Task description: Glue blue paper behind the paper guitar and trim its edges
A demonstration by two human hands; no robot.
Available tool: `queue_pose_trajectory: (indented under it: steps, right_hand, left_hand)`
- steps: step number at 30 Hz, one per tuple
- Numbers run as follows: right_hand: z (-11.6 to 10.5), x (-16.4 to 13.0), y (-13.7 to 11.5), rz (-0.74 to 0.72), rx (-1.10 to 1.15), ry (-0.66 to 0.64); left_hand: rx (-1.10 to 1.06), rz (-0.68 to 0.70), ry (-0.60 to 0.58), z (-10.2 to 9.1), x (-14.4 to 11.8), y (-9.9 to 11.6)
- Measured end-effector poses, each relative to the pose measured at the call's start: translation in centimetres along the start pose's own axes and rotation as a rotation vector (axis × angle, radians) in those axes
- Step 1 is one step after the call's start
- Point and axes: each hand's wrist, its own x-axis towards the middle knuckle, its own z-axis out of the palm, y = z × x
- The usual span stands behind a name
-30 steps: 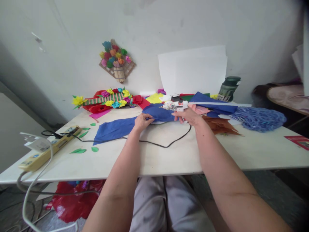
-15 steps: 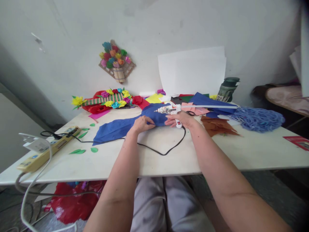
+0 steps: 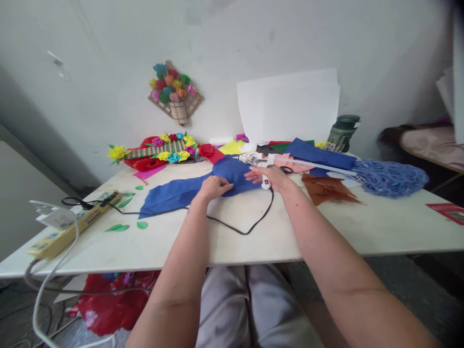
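My right hand (image 3: pixel 270 177) grips a white glue gun (image 3: pixel 259 161) with a long glue stick (image 3: pixel 319 165) sticking out behind it; the nozzle points left over a blue paper sheet (image 3: pixel 174 192). My left hand (image 3: pixel 214 187) pinches a bunched part of that blue paper on the white table (image 3: pixel 232 232). The gun's black cord (image 3: pixel 250 224) loops across the table toward a yellow power strip (image 3: pixel 74 222) at the left.
Paper flower crafts (image 3: pixel 159 151) lie at the back left, and green paper leaves (image 3: pixel 119 226) near the power strip. Brown paper (image 3: pixel 326 189), blue shredded paper (image 3: pixel 389 177) and a dark green bottle (image 3: pixel 342 131) are at the right. White sheets (image 3: pixel 290 104) lean on the wall.
My right hand has carried the glue gun leftward and slightly down over the blue paper. My left hand stays on the paper, shifting only a little.
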Motion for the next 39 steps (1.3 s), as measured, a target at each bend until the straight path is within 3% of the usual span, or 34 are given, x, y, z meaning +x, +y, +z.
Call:
queue_pose_trajectory:
  steps: [6,10,13,17,24,30,39]
  right_hand:
    - [0.0,0.6,1.7,0.242,-0.047,-0.002]
    - [-0.4,0.8,2.2,0.215,-0.016,-0.016]
    - [-0.4,0.8,2.3,0.196,-0.013,-0.008]
    - [-0.4,0.8,2.4,0.225,0.005,0.01]
    - [-1.0,0.4,2.0,0.257,0.064,-0.055]
    - [-1.9,-0.1,1.7,0.295,0.117,-0.11]
    - [-1.3,-0.1,1.3,0.203,0.096,-0.004]
  left_hand:
    - [-0.016,-0.104,0.061,0.4,-0.1,0.6]
    - [-0.038,-0.3,0.132,0.9,0.0,1.3]
    - [-0.001,-0.4,0.268,1.6,0.0,1.8]
    - [0.092,-0.385,0.481,2.7,-0.1,2.3]
    - [0.172,-0.459,0.345,3.7,0.6,2.7]
    - [0.208,-0.459,0.297,4.2,0.9,2.2]
    - [0.242,-0.434,0.25,4.1,0.5,2.0]
